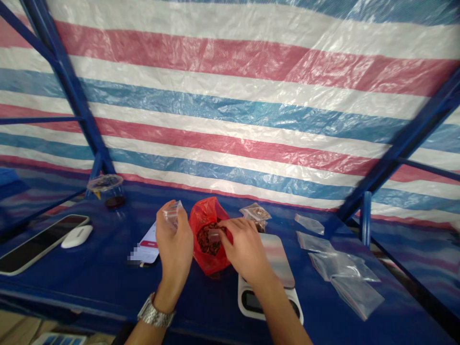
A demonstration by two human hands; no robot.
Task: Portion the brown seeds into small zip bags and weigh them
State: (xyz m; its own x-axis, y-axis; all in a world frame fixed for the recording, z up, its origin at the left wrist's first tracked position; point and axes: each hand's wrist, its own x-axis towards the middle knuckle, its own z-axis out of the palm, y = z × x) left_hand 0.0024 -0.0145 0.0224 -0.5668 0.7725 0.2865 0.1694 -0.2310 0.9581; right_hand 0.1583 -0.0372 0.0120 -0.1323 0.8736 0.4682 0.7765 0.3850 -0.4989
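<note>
My left hand is closed around a small clear zip bag, held upright just left of a red plastic bag. That red bag stands open and holds dark reddish-brown dried pieces. Over its mouth, my right hand pinches a small clear plastic scoop against the pieces; its exact shape is partly hidden by the fingers. Under my right forearm sits a white kitchen scale with a metal plate. Behind it lie small filled zip bags.
Several flat clear zip bags lie on the blue table at right. To the left are a phone, a white case, a lit phone and a plastic cup. Blue metal posts and striped sheeting stand behind.
</note>
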